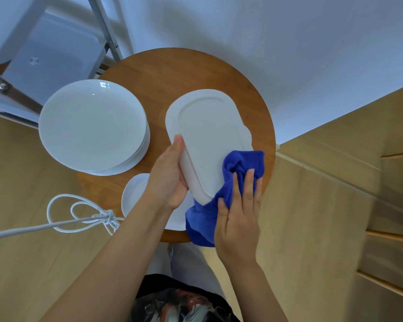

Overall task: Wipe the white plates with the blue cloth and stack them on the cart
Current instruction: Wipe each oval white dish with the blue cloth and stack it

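An oval white plate point(207, 138) is held tilted above the round wooden table point(163, 73), its underside facing me. My left hand point(170, 175) grips its left edge, thumb on top. My right hand point(239, 212) presses the blue cloth point(237, 166) against the plate's lower right end with straight fingers; the cloth wraps round that end and hangs below. A stack of round white plates point(92, 126) sits on the table's left side. A small white dish point(133, 194) lies under my left wrist, partly hidden. The metal cart point(54, 52) stands at the upper left.
A knotted white cord point(84, 217) runs in from the left over the wooden floor. Wooden drawer fronts point(358, 205) fill the right side. A white wall lies beyond the table. Another white plate point(176, 219) peeks out beneath my hands.
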`<state>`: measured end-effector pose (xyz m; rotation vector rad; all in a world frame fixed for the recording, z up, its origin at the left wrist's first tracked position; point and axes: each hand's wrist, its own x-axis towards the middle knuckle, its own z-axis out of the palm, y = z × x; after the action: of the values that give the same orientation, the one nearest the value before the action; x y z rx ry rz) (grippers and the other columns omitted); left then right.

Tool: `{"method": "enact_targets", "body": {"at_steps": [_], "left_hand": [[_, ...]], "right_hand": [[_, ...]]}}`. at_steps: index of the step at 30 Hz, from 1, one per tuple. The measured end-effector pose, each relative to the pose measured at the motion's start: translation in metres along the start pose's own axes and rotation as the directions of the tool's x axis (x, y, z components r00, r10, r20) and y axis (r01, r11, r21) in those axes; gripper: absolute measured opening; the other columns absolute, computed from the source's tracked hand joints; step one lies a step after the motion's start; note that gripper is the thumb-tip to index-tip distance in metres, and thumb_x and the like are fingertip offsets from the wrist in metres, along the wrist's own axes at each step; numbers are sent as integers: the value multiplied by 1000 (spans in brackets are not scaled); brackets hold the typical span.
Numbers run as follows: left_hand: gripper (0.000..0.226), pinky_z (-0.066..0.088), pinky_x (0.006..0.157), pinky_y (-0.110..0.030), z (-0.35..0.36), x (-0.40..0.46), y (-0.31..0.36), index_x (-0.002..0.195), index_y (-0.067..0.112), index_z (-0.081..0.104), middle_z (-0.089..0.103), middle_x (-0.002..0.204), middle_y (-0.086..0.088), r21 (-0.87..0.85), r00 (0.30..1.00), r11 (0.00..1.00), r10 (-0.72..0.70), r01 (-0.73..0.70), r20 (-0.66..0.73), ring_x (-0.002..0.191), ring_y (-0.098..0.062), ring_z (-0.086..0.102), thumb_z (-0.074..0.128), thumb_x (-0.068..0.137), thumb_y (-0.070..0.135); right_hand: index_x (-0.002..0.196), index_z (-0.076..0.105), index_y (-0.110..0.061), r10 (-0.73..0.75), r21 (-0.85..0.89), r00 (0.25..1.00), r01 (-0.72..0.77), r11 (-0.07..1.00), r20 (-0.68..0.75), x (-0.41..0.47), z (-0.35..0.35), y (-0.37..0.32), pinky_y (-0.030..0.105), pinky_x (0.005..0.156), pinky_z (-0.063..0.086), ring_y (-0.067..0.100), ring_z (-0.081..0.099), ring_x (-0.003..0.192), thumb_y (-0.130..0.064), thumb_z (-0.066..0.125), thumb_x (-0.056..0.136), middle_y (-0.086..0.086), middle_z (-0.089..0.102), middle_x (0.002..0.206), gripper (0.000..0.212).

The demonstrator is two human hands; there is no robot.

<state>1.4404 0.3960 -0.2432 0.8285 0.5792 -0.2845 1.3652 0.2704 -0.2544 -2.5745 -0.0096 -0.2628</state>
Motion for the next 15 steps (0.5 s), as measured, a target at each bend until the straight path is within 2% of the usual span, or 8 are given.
{"method": "enact_targets", "body": {"at_steps": [3, 6, 8, 9, 11, 13, 15], "left_hand": [[33, 57, 79, -34, -10, 3, 5, 121, 28, 58, 69, 115, 1, 15, 996, 1000, -15, 14, 83, 105, -16, 66, 35, 100, 37], [33, 56, 82, -36, -24, 7, 11, 116, 29, 64, 69, 116, 1, 67, 991, 998, -24, 16, 131, 109, -17, 65, 35, 102, 34], [34, 57, 82, -37, -34, 8, 15, 107, 32, 71, 70, 114, 1, 113, 990, 993, -28, 13, 139, 107, -18, 65, 38, 101, 33], [32, 57, 81, -37, -39, 8, 17, 105, 33, 72, 70, 113, 1, 138, 992, 990, -18, 0, 127, 106, -18, 66, 41, 99, 34], [31, 58, 74, -35, -48, 5, 22, 112, 28, 69, 71, 111, 0, 185, 998, 983, 3, -15, 67, 103, -20, 67, 52, 89, 39], [38, 58, 68, -30, -58, 0, 24, 115, 23, 65, 73, 104, 1, 308, 999, 951, 33, -26, -16, 97, -19, 69, 56, 83, 42], [18, 57, 64, -28, -65, -8, 22, 98, 30, 69, 74, 88, 8, 534, 992, 844, 99, -40, -82, 85, -17, 70, 55, 91, 38]], "right_hand": [[143, 28, -7, -6, 63, 1000, 6, 998, -5, 4, -4, 9, 5, 103, 25, 25, 25, 137, -22, 36, 97, 12, 27, 147, 50], [140, 29, -16, 25, 197, 994, -46, 979, 107, 8, -7, 21, -4, 92, 28, -3, 29, 130, -18, 37, 98, 0, 31, 147, 43], [134, 42, -24, 117, 272, 971, -172, 947, 206, 10, -10, 29, 0, 88, 36, -10, 43, 116, -19, 38, 97, -12, 47, 134, 37], [123, 51, -25, 184, 290, 955, -249, 924, 233, 11, -11, 34, 8, 84, 43, -9, 51, 103, -22, 38, 96, -16, 57, 118, 31], [97, 58, -24, 298, 278, 929, -352, 894, 217, 17, -17, 45, 28, 71, 49, -1, 57, 79, -22, 41, 96, -13, 61, 85, 18], [77, 53, -30, 335, 269, 920, -382, 884, 204, 25, -26, 55, 25, 60, 43, 0, 55, 65, -19, 45, 96, -14, 57, 65, 24], [71, 51, -35, 324, 265, 918, -379, 887, 228, 32, -34, 61, 15, 56, 40, -3, 54, 59, -14, 50, 96, -19, 58, 60, 33]]}}
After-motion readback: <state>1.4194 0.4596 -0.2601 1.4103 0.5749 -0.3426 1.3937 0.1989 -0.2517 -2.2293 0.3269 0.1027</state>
